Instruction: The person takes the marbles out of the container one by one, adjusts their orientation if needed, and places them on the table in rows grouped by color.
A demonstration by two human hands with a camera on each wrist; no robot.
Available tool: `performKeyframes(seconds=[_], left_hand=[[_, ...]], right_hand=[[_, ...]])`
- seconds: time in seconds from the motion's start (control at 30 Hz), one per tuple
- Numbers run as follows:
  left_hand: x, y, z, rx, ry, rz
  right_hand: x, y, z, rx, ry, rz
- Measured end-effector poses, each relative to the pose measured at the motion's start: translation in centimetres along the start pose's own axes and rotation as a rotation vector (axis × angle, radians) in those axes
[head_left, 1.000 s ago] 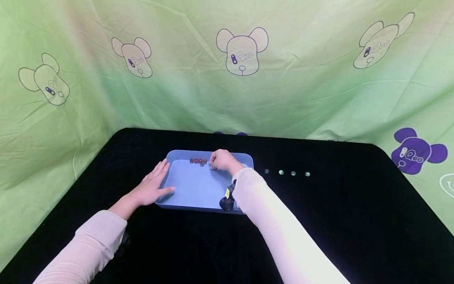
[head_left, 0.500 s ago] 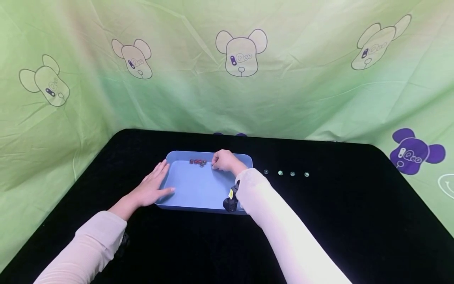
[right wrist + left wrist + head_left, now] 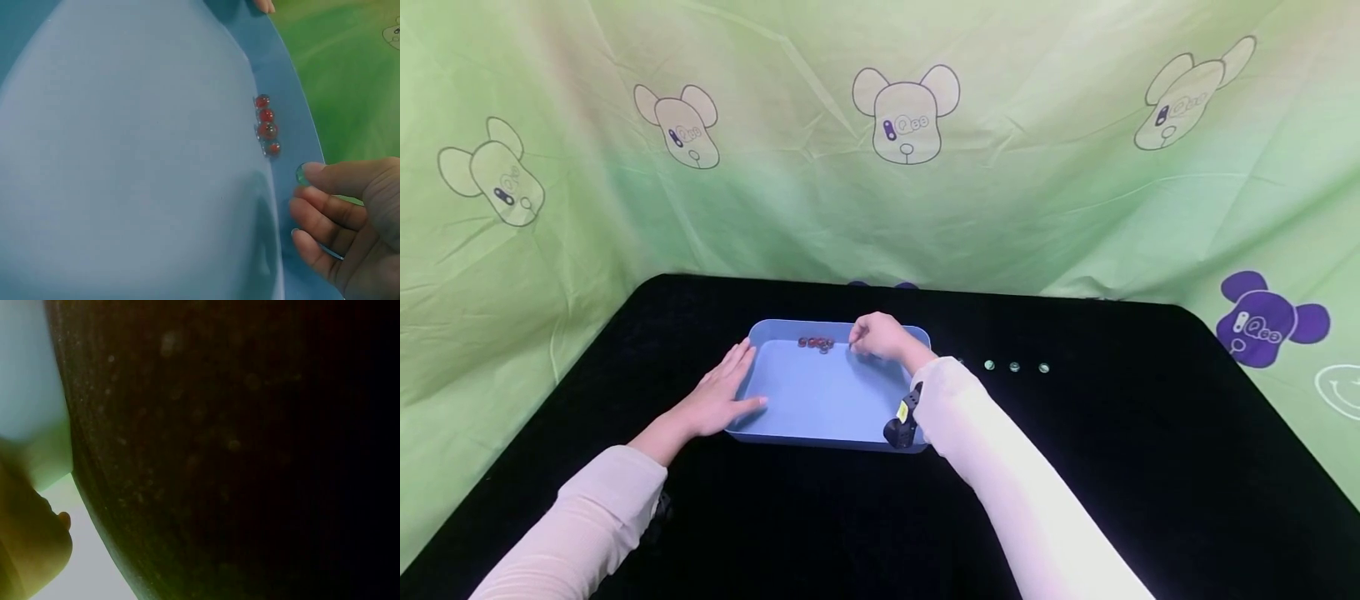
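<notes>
My right hand point(image 3: 880, 337) is over the far right part of a blue tray point(image 3: 820, 408). In the right wrist view, its thumb and a finger pinch a clear green marble point(image 3: 302, 175) close to the tray's wall, while the other fingers curl loosely. Several reddish glass marbles point(image 3: 267, 130) sit in a row along that wall. One more marble point(image 3: 824, 350) sits just in front of the row in the head view. My left hand point(image 3: 722, 396) rests on the tray's left edge with straight fingers, thumb reaching inside. The left wrist view shows only part of that hand point(image 3: 37, 544), blurred.
To the right of the tray, several greenish marbles point(image 3: 1015, 367) lie spaced in a line on the black tabletop point(image 3: 1120, 433); the sleeve partly covers the nearest. A green printed curtain point(image 3: 775, 225) stands behind the table. A black wrist camera point(image 3: 902, 421) hangs from my right wrist.
My right wrist and forearm have swung a little to the right, with the fingers still near the same spot in the tray. The left hand stays in place. The view has shifted slightly.
</notes>
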State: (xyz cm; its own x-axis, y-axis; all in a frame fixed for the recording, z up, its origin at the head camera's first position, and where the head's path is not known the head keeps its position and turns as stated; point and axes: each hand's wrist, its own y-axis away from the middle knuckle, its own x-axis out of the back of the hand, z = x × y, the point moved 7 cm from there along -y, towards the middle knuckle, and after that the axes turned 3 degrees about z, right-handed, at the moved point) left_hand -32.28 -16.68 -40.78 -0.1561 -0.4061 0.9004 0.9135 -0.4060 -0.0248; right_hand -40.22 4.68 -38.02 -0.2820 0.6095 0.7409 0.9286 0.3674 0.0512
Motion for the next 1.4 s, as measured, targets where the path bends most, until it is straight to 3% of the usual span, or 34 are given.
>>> performKeyframes(seconds=[0.17, 0.2, 0.37, 0.43, 0.93, 1.4], left_hand=[[0.1, 0.1, 0.0, -0.002, -0.002, 0.007], [0.2, 0.1, 0.0, -0.003, -0.004, 0.009], [0.4, 0.1, 0.1, -0.002, -0.007, 0.011], [0.4, 0.1, 0.1, -0.002, -0.009, 0.012], [0.2, 0.1, 0.2, -0.008, -0.02, 0.016], [0.1, 0.1, 0.4, -0.007, -0.021, 0.011]], right_hand=[[0.1, 0.0, 0.2, -0.013, -0.059, -0.003], [0.1, -0.3, 0.4, 0.023, -0.078, 0.003], [0.5, -0.4, 0.4, 0.041, -0.106, 0.016], [0.8, 0.1, -0.1, 0.014, -0.103, 0.024], [1.4, 2.6, -1.8, 0.098, -0.153, 0.043], [1.9, 5.5, -1.5, 0.149, -0.192, 0.056]])
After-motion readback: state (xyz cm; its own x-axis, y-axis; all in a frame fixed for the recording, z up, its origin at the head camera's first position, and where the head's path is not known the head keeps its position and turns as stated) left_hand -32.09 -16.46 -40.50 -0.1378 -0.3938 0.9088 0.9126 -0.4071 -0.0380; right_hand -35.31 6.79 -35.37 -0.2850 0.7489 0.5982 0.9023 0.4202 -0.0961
